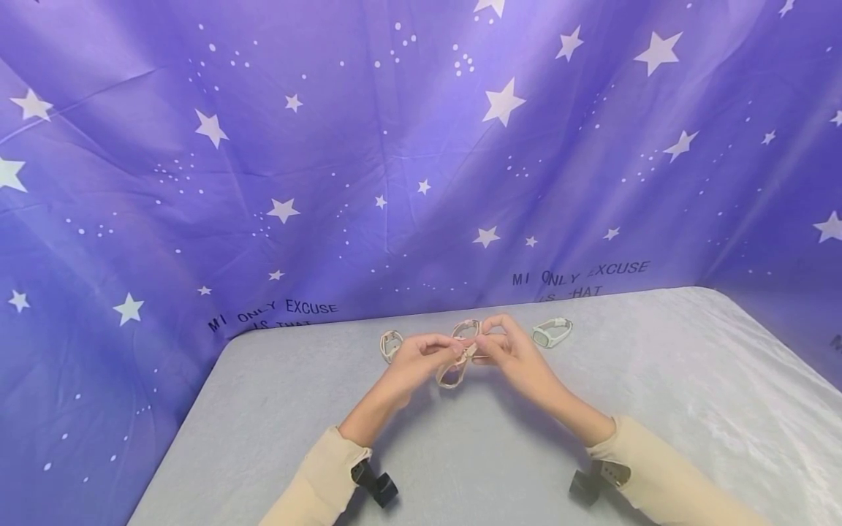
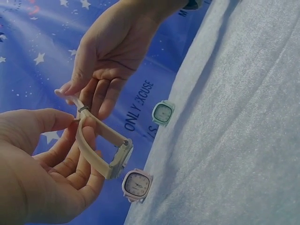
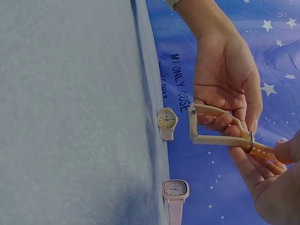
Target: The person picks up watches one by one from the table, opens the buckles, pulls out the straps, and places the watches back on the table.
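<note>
Two bare hands meet over a grey cloth-covered table (image 1: 263,409), holding a beige watch (image 3: 216,140) in the air between them. The left hand (image 1: 418,359) pinches the band close to its buckle (image 3: 251,141), thumb against fingertips with only the thin band between, its other fingers curled beside the loop. The right hand (image 1: 515,356) has an equally narrow pinch, thumb and fingers on the loose strap end (image 3: 263,151), which sticks out past the buckle.

The band forms a loop, its two sides coming together at the buckle. The watch case (image 3: 192,125) lies at the far end of this loop from the pinching fingers, hanging below them, apart from the table. The watch's long axis slants: from the case at the low end, up through the buckle, then out along the strap end towards the right hand. So the left hand is nearer the buckle, and the right hand nearer the tip.

Three other watches rest on the table: a cream watch (image 3: 167,119) with a yellowish dial just beside the left hand, a pink watch (image 2: 137,185) behind both hands, and a pale green watch (image 1: 552,333) to the right of the right hand.
</note>
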Demonstrator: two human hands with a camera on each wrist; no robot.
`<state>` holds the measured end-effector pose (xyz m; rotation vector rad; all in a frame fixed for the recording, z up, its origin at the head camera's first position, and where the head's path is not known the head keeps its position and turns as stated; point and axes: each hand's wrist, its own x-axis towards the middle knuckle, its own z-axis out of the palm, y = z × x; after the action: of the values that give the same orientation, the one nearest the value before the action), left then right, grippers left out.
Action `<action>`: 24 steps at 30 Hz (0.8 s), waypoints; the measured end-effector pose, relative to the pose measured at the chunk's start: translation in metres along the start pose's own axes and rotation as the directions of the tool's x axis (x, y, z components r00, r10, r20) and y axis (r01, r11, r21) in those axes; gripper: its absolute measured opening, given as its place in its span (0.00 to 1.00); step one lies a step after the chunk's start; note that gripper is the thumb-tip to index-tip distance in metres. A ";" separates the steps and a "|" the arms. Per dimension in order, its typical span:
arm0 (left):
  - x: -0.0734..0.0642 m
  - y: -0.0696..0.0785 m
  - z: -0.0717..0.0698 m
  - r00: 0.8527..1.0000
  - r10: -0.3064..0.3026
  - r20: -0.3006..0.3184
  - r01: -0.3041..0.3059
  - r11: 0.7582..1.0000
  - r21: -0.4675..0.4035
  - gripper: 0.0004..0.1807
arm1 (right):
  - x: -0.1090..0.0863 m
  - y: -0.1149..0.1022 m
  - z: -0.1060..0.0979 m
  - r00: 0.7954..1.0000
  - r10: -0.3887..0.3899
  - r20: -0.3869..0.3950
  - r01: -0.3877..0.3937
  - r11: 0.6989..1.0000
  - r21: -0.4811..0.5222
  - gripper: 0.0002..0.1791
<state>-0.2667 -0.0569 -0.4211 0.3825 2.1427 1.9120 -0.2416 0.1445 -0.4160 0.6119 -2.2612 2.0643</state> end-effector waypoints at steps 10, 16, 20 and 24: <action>0.000 0.000 0.000 1.000 -0.010 0.017 0.011 0.999 -0.041 0.16 | 0.000 0.000 0.000 1.000 -0.026 0.015 0.027 1.000 -0.016 0.13; -0.001 0.000 -0.001 1.000 -0.002 0.027 0.003 0.999 -0.042 0.17 | 0.000 -0.001 0.001 1.000 -0.008 0.017 0.009 0.997 -0.079 0.19; -0.001 0.001 -0.002 1.000 -0.009 0.022 0.010 0.999 -0.037 0.17 | 0.001 -0.002 0.002 1.000 0.006 0.024 -0.003 0.995 -0.097 0.27; -0.003 0.002 -0.002 1.000 -0.006 0.029 0.008 0.999 -0.046 0.17 | 0.001 -0.001 0.002 0.999 0.012 0.035 -0.009 0.996 -0.089 0.34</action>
<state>-0.2648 -0.0594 -0.4185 0.3906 2.0748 1.9370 -0.2422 0.1418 -0.4151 0.6377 -2.3657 1.9599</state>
